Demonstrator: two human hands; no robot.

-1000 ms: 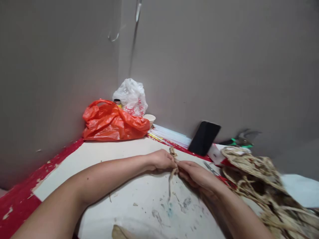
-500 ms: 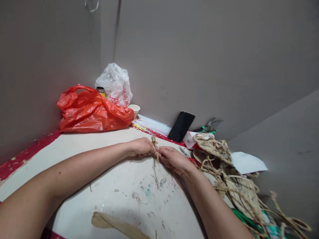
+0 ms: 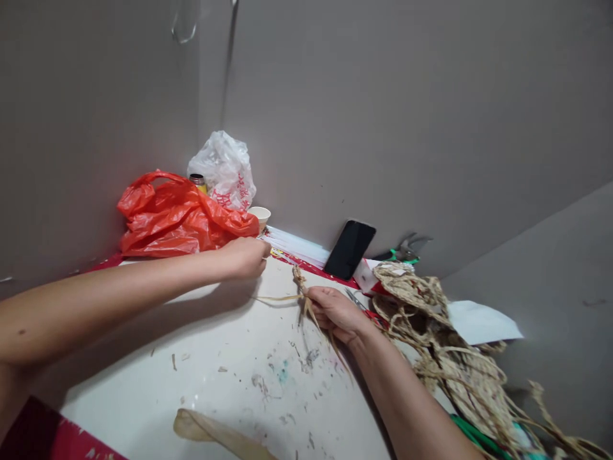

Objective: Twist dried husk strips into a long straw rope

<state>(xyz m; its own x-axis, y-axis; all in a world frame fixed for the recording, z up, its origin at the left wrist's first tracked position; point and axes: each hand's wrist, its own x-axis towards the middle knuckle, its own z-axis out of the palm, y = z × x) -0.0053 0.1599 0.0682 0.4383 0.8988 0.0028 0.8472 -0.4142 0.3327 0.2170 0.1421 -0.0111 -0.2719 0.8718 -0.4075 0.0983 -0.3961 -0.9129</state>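
My right hand (image 3: 336, 313) is closed on a small bundle of dry straw strands (image 3: 303, 295) held just above the white table (image 3: 225, 358); loose ends fan out below and to the left of the grip. My left hand (image 3: 246, 257) is raised a little above the table, to the left of the bundle, with its fingers curled; whether it pinches a strand is hidden. A pile of braided straw rope (image 3: 445, 345) lies right of my right forearm.
An orange plastic bag (image 3: 177, 217), a white plastic bag (image 3: 223, 169) and a small paper cup (image 3: 259, 214) fill the far corner. A black phone (image 3: 350, 249) leans on the wall, with pliers (image 3: 405, 248) beside it. A dry leaf strip (image 3: 215, 433) lies near the front edge.
My left hand has left the bundle and moved up and to the left. My right hand keeps its hold on the straw, whose strands now spread out.
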